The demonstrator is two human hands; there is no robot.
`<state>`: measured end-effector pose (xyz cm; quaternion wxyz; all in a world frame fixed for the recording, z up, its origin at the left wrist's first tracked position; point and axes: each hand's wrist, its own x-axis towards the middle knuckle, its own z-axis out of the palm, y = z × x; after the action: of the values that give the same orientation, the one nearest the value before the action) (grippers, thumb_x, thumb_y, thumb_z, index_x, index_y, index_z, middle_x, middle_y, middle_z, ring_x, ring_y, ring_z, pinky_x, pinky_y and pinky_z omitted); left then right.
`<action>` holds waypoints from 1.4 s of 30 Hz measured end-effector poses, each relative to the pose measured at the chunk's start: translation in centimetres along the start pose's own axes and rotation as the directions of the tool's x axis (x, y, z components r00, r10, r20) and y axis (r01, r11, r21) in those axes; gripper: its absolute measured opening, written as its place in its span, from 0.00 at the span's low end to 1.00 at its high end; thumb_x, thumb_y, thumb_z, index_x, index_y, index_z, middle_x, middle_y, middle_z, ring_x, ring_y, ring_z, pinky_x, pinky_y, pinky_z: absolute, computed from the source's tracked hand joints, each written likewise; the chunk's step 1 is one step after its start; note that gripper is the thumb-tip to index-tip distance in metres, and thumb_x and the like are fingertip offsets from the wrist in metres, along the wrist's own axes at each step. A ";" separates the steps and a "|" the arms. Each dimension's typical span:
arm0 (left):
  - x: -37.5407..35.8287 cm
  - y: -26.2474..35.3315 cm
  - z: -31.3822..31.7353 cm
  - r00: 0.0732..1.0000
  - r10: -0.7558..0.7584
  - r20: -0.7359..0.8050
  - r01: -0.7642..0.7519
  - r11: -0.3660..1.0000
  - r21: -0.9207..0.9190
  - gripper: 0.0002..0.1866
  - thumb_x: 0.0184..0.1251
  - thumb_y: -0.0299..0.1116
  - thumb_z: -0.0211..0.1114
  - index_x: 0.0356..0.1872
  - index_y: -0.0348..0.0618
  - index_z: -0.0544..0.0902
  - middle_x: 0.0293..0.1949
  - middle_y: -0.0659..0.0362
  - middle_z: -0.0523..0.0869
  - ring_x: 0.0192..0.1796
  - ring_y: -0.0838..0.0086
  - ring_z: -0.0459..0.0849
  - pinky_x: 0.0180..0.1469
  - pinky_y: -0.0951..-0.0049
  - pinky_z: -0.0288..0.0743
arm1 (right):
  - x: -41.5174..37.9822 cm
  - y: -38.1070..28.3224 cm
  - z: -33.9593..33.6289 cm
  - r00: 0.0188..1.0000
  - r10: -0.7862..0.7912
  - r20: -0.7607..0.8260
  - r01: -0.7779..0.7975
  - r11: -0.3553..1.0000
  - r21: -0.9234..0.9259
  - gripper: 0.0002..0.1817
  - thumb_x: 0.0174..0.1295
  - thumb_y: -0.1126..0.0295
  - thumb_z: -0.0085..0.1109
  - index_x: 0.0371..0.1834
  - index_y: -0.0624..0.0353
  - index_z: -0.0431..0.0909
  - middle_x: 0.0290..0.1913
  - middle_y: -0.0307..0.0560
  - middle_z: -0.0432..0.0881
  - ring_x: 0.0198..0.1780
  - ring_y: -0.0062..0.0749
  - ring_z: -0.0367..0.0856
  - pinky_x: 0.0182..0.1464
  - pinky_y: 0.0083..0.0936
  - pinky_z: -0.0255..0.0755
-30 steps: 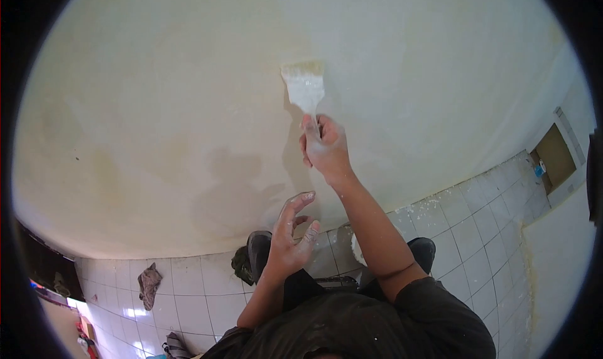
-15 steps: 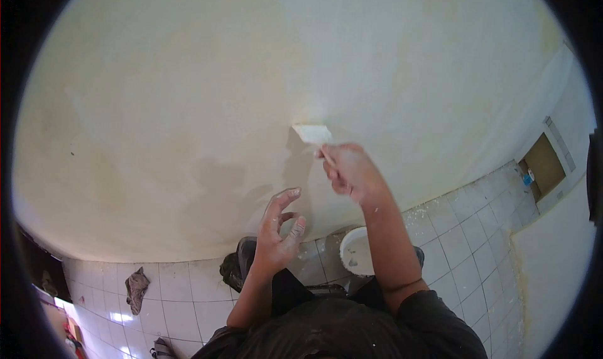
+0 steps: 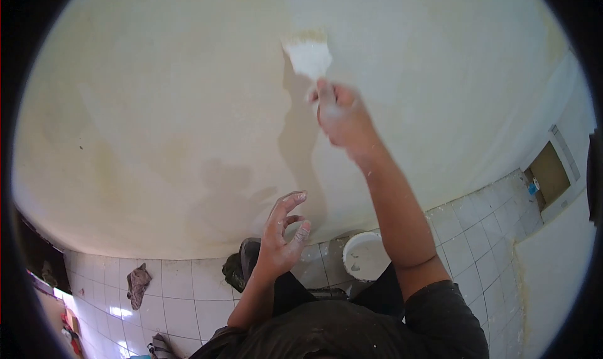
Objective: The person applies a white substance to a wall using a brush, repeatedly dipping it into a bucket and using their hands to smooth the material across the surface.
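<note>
My right hand (image 3: pixel 342 114) is closed around the handle of a wide white brush (image 3: pixel 309 56), whose pale yellowish bristles touch the wall (image 3: pixel 188 95). White smears cover the hand, which is slightly blurred. Lower and to the left, my left hand (image 3: pixel 284 236) is raised in front of the wall with its fingers curved and apart, holding nothing. Its fingertips carry white residue too. A white bucket (image 3: pixel 366 256) with whitish material inside stands on the floor by my legs.
White floor tiles (image 3: pixel 178 290) run along the wall's foot. A crumpled cloth (image 3: pixel 138 285) lies at the left, and a dark bag-like item (image 3: pixel 233 272) sits by my leg. At the right is a recessed opening (image 3: pixel 548 174) with a small blue-and-white item (image 3: pixel 533 187).
My right hand and the brush have moved up the wall, and the arm is more extended. My left hand has stayed nearly in place, still spread.
</note>
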<state>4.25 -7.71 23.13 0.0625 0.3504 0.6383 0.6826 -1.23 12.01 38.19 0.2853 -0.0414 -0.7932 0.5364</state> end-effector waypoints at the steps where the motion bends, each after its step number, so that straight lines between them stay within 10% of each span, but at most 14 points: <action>1: 0.0 -0.1 0.0 1.000 -0.005 0.002 0.005 1.000 0.001 0.25 0.73 0.27 0.62 0.70 0.41 0.71 0.69 0.54 0.74 0.74 0.65 0.70 0.67 0.60 0.71 | -0.6 3.4 0.7 0.998 -0.065 -0.025 0.062 0.993 -0.099 0.26 0.78 0.54 0.44 0.28 0.61 0.81 0.17 0.44 0.74 0.15 0.31 0.72 0.22 0.34 0.66; 9: 0.0 -1.2 -0.4 0.998 -0.060 0.036 0.061 0.998 -0.010 0.26 0.73 0.29 0.63 0.70 0.41 0.70 0.69 0.54 0.73 0.74 0.65 0.70 0.67 0.60 0.70 | -11.7 16.8 3.8 0.753 0.648 0.113 -0.652 0.758 -0.005 0.26 0.80 0.49 0.42 0.32 0.57 0.77 0.16 0.38 0.68 0.13 0.27 0.66 0.16 0.32 0.61; 14: 0.0 -2.0 -0.4 0.996 -0.077 0.040 0.077 0.997 -0.017 0.26 0.73 0.27 0.63 0.70 0.41 0.70 0.70 0.55 0.73 0.74 0.65 0.70 0.67 0.61 0.70 | -10.0 14.2 2.3 0.614 0.753 0.238 -0.788 0.600 0.137 0.18 0.80 0.55 0.45 0.35 0.53 0.74 0.14 0.32 0.64 0.12 0.18 0.54 0.13 0.22 0.46; 20: 0.0 -1.3 -0.3 0.995 -0.067 0.078 0.065 0.998 0.023 0.25 0.73 0.26 0.62 0.70 0.42 0.70 0.70 0.55 0.73 0.73 0.66 0.70 0.67 0.61 0.70 | -0.4 3.1 -1.9 0.734 0.559 0.386 -0.668 0.697 0.262 0.17 0.78 0.54 0.49 0.36 0.55 0.77 0.14 0.29 0.64 0.13 0.14 0.54 0.15 0.18 0.45; 29: 0.2 -1.8 1.0 0.991 -0.085 0.103 0.087 0.996 -0.016 0.24 0.74 0.27 0.62 0.69 0.41 0.72 0.69 0.54 0.73 0.73 0.66 0.69 0.68 0.60 0.69 | -2.4 -0.4 -0.8 0.969 0.207 0.137 -0.221 0.971 0.095 0.23 0.80 0.50 0.44 0.33 0.56 0.77 0.15 0.33 0.68 0.16 0.17 0.59 0.17 0.21 0.54; 31: 0.3 -1.7 1.2 0.991 -0.078 0.111 0.081 0.997 -0.019 0.24 0.74 0.26 0.62 0.69 0.41 0.72 0.69 0.54 0.72 0.73 0.66 0.69 0.68 0.61 0.69 | -1.9 7.9 1.3 0.997 -0.079 -0.009 0.077 0.982 -0.171 0.25 0.77 0.53 0.47 0.29 0.63 0.77 0.20 0.56 0.79 0.24 0.51 0.77 0.30 0.44 0.70; 33: 0.3 -1.8 1.3 0.991 -0.073 0.112 0.075 0.997 -0.015 0.24 0.74 0.26 0.62 0.69 0.41 0.72 0.69 0.54 0.72 0.73 0.66 0.69 0.68 0.61 0.69 | -3.4 14.1 3.1 0.996 0.086 -0.029 -0.090 0.959 -0.270 0.27 0.77 0.49 0.46 0.34 0.64 0.79 0.33 0.65 0.83 0.38 0.67 0.80 0.44 0.53 0.73; 38: -0.1 -2.0 1.8 0.989 -0.092 0.115 0.091 0.996 0.012 0.25 0.73 0.25 0.62 0.69 0.41 0.72 0.70 0.54 0.72 0.73 0.66 0.70 0.67 0.62 0.69 | -9.7 21.4 5.3 0.933 0.346 -0.102 -0.361 0.893 -0.270 0.29 0.78 0.46 0.40 0.41 0.61 0.83 0.42 0.69 0.84 0.51 0.71 0.79 0.56 0.57 0.71; 42: -0.1 -1.7 1.6 0.991 -0.095 0.098 0.096 0.995 -0.005 0.25 0.73 0.26 0.63 0.69 0.40 0.72 0.69 0.54 0.72 0.73 0.66 0.71 0.67 0.61 0.70 | -12.3 25.5 5.5 0.823 0.568 0.022 -0.560 0.816 -0.142 0.25 0.78 0.49 0.43 0.37 0.59 0.80 0.27 0.57 0.82 0.29 0.53 0.81 0.32 0.50 0.72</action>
<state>4.64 -6.14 21.41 0.1278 0.3520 0.6473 0.6639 0.14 13.63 9.42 0.0852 -0.2758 -0.7870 0.5453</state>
